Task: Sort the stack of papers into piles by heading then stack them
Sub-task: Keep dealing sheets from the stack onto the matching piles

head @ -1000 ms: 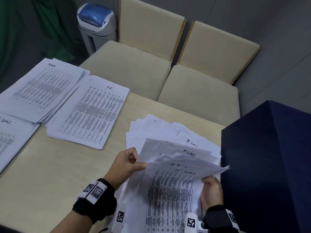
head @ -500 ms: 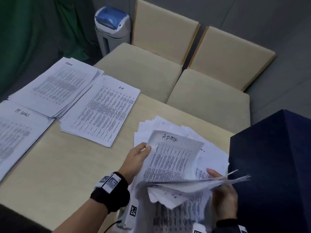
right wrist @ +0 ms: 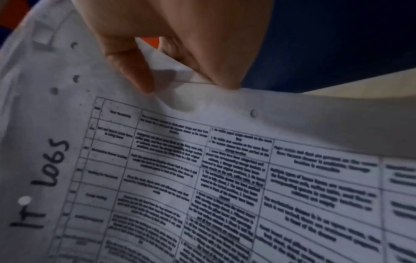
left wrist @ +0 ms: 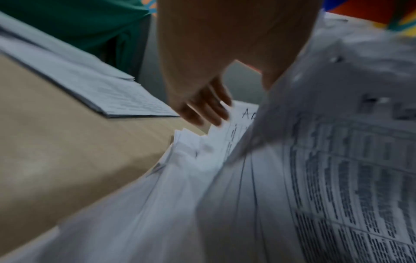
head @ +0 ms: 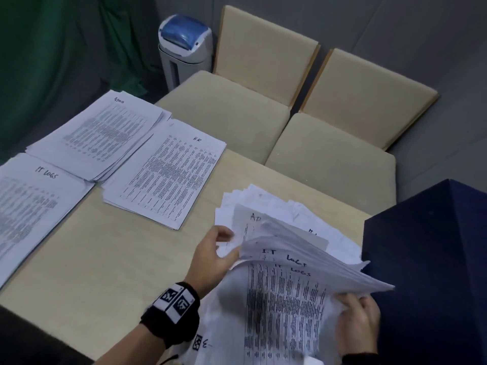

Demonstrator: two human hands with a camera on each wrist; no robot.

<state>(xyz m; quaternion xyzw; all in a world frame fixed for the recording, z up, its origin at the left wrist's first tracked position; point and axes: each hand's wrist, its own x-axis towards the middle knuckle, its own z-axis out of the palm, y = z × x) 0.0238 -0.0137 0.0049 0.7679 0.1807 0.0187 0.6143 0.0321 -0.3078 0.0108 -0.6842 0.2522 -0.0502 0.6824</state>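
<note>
Papers (head: 287, 299) are lying in a loose, fanned stack at the near right corner of the table (head: 110, 259), their right edges almost reaching the dark blue box (head: 434, 272) that is standing beside them. Right hand (head: 358, 320) is pinching the right margin of the upper sheets between thumb and fingers, lifting that edge; the top sheet is reading "IT LOGS". Left hand (head: 213, 256) is sitting at the stack's left edge, thumb tucked under the raised sheets, fingers spread and reaching toward a lower sheet whose heading is starting "AD"; the wrist view is too blurred to tell whether the fingertips are touching it.

Three sorted piles are lying along the far left of the table: Admin pile (head: 100, 133) farthest back, HR pile (head: 168, 175) just beside it and partly under its edge, IT logs pile (head: 29, 204) running off the left border. Bare tabletop is lying open between these piles and the stack. Two beige chairs (head: 263, 101) are standing against the far edge, a small bin (head: 184, 46) behind them.
</note>
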